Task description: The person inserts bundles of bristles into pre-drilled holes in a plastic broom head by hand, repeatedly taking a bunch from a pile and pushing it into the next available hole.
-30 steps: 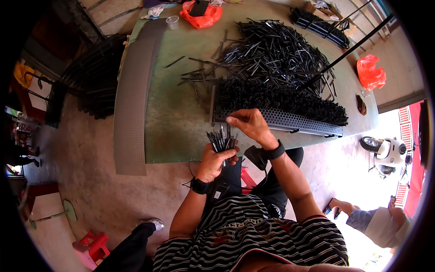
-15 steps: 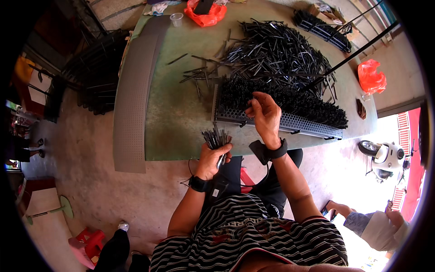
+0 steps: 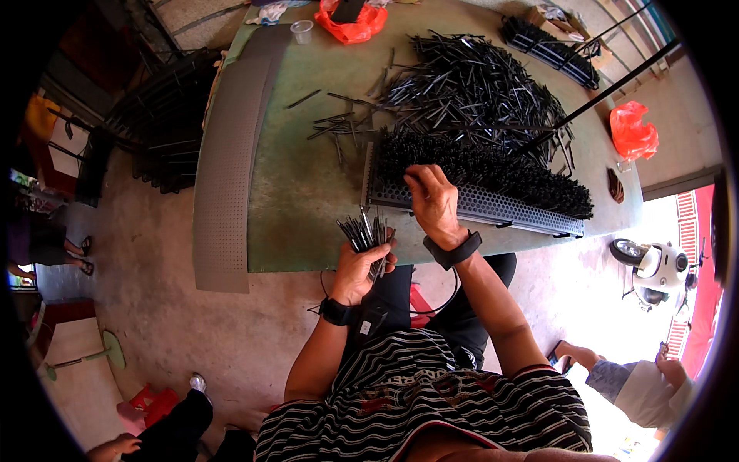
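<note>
In my left hand (image 3: 360, 269), just off the table's front edge, is a bundle of thin black strips (image 3: 365, 231), their ends fanning upward. My right hand (image 3: 435, 202) is at the near left part of a long perforated black rack (image 3: 493, 209), its fingers pinched together. Whether a strip is between those fingertips is too small to make out. Dense black bristle-like strip ends (image 3: 477, 165) stand up all along the rack. Behind it lies a large loose heap of black strips (image 3: 477, 85), with several stray ones to its left.
A long grey perforated sheet (image 3: 231, 169) runs along the table's (image 3: 300, 185) left side. At the back are a clear cup (image 3: 302, 31), a red plastic bag (image 3: 350, 29) and a second bristled rack (image 3: 550, 52). Another red bag (image 3: 633, 131) is at right. People are nearby.
My right hand has drawn back slightly left and down from the bristles, its fingers curling in. My left hand keeps its bundle in nearly the same place.
</note>
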